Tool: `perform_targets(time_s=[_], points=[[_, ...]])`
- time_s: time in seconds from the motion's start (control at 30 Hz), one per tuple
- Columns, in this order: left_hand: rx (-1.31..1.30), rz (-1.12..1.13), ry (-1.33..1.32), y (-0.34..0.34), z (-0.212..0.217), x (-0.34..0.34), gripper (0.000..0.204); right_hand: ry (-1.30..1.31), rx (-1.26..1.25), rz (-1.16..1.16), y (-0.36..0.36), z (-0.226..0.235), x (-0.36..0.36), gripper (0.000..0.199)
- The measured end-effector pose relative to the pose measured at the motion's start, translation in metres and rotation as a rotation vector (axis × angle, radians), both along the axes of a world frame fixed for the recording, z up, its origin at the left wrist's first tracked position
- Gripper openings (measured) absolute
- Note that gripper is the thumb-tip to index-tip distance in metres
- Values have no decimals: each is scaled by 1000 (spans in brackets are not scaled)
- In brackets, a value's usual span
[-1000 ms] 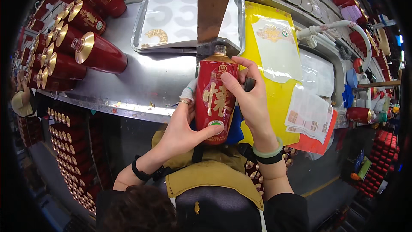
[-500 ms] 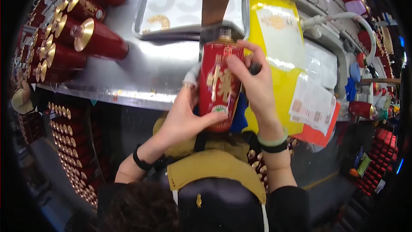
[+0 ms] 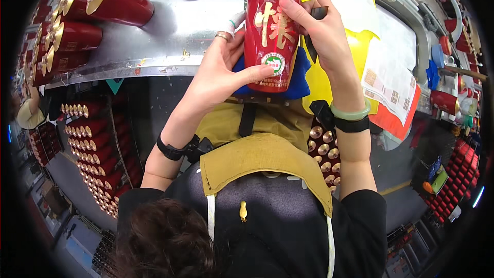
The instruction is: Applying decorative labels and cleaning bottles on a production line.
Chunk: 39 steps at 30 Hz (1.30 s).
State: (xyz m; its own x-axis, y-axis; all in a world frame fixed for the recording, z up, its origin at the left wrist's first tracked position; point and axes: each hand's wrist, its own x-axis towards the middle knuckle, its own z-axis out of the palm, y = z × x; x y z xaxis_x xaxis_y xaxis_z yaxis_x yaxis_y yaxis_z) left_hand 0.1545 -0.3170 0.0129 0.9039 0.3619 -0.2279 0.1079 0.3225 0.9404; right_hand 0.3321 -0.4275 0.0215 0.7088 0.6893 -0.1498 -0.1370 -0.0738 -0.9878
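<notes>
Above the near edge of the steel desk (image 3: 170, 41), an upright red bottle (image 3: 270, 31), gripped on both sides. Left hand (image 3: 221, 74) wrapped round its lower side, thumb on the round sticker; right hand (image 3: 319, 31) closed over its upper right. Left of the bottle, more red bottles (image 3: 118, 2) lying flat.

Red bottle (image 3: 269, 36) with gold character and round green seal, upright, above the metal bench edge

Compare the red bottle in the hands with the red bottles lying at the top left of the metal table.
The held bottle stands upright, its front with gold characters showing; the lying bottles are on their sides, gold ends showing. The held bottle is gripped by the left hand and right hand; the lying bottles rest untouched on the metal table. Both are glossy red with gold.
</notes>
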Motion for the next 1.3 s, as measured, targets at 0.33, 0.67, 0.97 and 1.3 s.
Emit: perform_targets(time_s=[0.33, 0.67, 0.97, 1.3], points=[[0, -27, -56, -3, 4, 1, 102, -41, 0, 4, -1, -1, -1, 60], [39, -30, -46, -2, 2, 1, 105, -15, 20, 6, -1, -1, 0, 68], [-69, -18, -81, -5, 3, 1, 104, -20, -1, 12, -3, -3, 3, 66], [19, 16, -18, -12, 2, 0, 106, 21, -7, -13, -3, 3, -1, 63]])
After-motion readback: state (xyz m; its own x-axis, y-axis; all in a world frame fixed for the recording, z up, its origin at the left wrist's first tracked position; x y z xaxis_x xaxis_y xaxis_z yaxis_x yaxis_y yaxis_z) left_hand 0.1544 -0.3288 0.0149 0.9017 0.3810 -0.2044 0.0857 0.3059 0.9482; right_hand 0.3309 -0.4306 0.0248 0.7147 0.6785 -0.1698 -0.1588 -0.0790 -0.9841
